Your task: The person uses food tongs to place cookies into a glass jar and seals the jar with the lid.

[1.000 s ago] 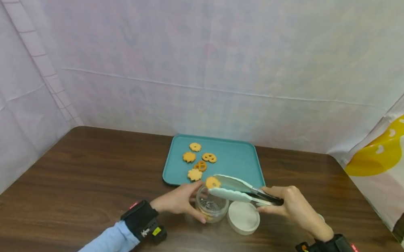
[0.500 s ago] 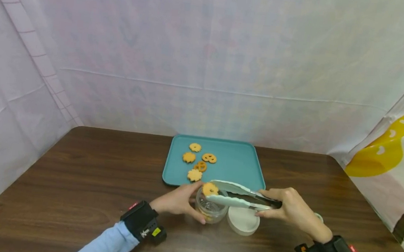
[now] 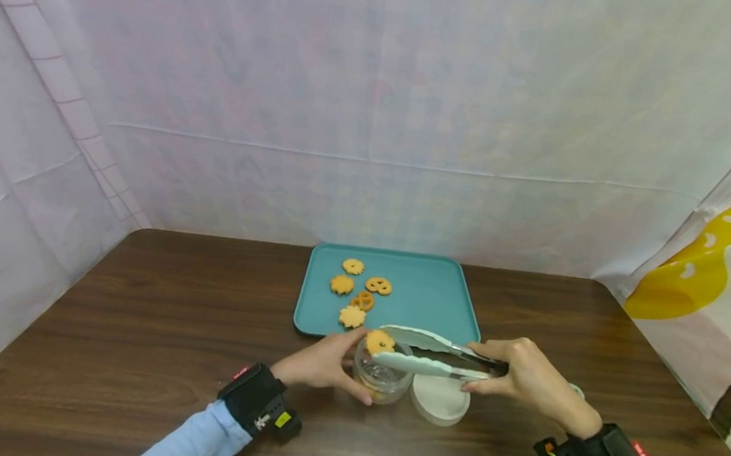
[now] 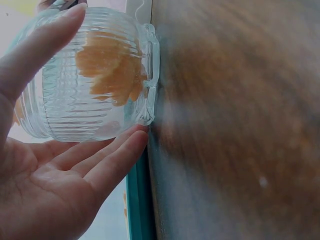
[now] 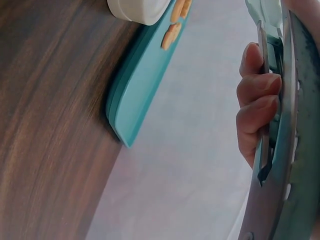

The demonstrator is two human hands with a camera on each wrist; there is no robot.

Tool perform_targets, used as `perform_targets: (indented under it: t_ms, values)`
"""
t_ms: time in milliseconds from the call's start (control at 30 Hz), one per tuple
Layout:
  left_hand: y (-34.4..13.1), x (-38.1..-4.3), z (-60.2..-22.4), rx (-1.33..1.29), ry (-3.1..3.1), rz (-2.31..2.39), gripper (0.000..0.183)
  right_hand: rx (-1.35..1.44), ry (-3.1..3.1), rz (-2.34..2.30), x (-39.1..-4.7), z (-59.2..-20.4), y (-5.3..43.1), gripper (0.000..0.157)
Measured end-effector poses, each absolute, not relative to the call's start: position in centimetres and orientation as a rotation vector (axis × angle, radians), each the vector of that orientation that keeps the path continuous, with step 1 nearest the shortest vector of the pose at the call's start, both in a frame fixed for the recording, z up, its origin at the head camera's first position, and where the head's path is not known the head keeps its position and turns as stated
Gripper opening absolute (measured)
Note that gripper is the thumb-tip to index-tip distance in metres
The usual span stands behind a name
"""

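My left hand (image 3: pixel 323 360) holds a clear ribbed glass jar (image 3: pixel 387 390) upright on the table, thumb on one side and fingers on the other. Orange-yellow cookies (image 4: pixel 112 70) show through the glass in the left wrist view. In my right hand (image 3: pixel 526 379) is a pair of tongs (image 3: pixel 415 365) with pale mint tips, its fingers curled round the handle in the right wrist view. At the tips is a flower-shaped cookie (image 3: pixel 379 342) with a hole, over the back left of the jar's mouth. Whether it touches the rim I cannot tell.
Behind the jar lies a teal tray (image 3: pixel 429 285) with several cookies (image 3: pixel 352 317) and pretzel-shaped biscuits (image 3: pixel 378 285) on its left half. A round white lid (image 3: pixel 440 400) sits right of the jar, beneath the tongs. The brown wooden table (image 3: pixel 185 313) ends at a pale curtain.
The tongs have come down and slightly left with the cookie, toward the jar's mouth, then have hardly moved in the last half second. My left hand and the jar have stayed put.
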State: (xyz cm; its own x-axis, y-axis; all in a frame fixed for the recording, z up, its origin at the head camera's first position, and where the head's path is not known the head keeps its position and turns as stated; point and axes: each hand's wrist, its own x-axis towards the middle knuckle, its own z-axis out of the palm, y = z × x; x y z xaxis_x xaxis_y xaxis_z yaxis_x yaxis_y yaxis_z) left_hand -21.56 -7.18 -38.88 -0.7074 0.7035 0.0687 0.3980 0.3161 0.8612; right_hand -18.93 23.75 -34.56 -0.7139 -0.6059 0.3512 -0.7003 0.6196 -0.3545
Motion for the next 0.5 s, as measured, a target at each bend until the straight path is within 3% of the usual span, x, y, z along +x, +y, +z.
perform_targets:
  t_ms: [500]
  values:
    - [-7.27,-21.57,-38.91,0.993,2.261,1.342,0.082,1.075,-2.696,0.698,-18.72,-34.23,23.67,0.061]
